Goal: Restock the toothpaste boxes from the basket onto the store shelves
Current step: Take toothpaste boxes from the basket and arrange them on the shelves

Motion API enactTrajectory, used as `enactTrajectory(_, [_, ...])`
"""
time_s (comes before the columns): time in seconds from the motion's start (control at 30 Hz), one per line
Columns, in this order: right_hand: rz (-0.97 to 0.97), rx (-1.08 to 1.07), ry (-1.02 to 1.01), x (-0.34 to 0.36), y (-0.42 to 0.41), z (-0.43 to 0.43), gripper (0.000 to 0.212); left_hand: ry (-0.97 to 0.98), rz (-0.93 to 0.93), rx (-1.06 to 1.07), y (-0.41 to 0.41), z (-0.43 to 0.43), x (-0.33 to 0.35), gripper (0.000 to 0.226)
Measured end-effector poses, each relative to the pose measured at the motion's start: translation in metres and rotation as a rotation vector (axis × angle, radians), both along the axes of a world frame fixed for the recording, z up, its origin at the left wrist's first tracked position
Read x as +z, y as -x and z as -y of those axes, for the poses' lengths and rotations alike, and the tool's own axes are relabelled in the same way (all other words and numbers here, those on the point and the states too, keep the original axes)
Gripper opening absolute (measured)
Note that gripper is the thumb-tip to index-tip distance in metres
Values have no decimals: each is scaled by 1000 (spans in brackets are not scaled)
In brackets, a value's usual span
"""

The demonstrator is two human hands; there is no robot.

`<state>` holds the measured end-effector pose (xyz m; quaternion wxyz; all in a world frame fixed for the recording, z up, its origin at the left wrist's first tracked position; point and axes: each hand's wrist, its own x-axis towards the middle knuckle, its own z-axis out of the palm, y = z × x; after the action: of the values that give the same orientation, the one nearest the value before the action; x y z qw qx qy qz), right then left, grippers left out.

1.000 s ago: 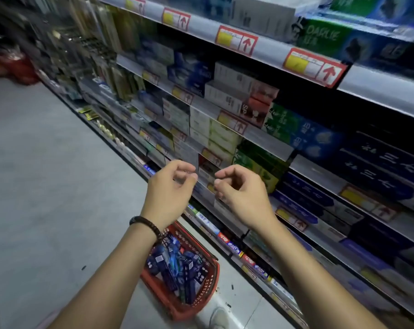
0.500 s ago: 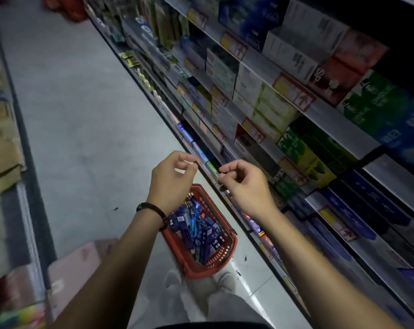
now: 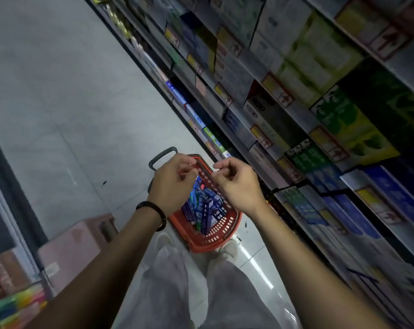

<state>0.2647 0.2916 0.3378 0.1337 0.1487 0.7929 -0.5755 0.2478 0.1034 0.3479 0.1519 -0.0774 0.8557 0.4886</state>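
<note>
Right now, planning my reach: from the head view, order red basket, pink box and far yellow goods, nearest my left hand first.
1. Red basket, just below left hand.
2. Pink box, floor, leftward.
3. Yellow goods, far up aisle.

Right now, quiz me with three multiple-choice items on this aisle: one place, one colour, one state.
1. The red basket sits: A) on a shelf; B) on the floor by the person's feet; C) on a forearm.
2. The toothpaste boxes in it are mostly: A) blue; B) yellow; C) pink.
3. The left hand and right hand are: A) gripping one box each; B) lifting the basket's handle; C) curled, holding nothing.
Key: B, its rim rests beside the shoes; A, blue packs fill it; C, no box lies in either hand.
</note>
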Motion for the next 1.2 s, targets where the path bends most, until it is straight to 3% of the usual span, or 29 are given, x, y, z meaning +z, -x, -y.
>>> enactTrajectory(0.47, [205,46,-131,-227,-30,-4,15,-29,194,68,-37,22,-193,20])
enactTrajectory(0.73, [279,90,-235,-350,-27,-2,25,17,158,31,-33,15,-319,25])
enactTrajectory(1.03, [349,172,-264,-457,2,12,40,-21,203,-1,-18,4,-422,32])
enactTrajectory(1.2, [400,272,-392,-499,12,10,48,22,215,-54,-14,6,-459,32])
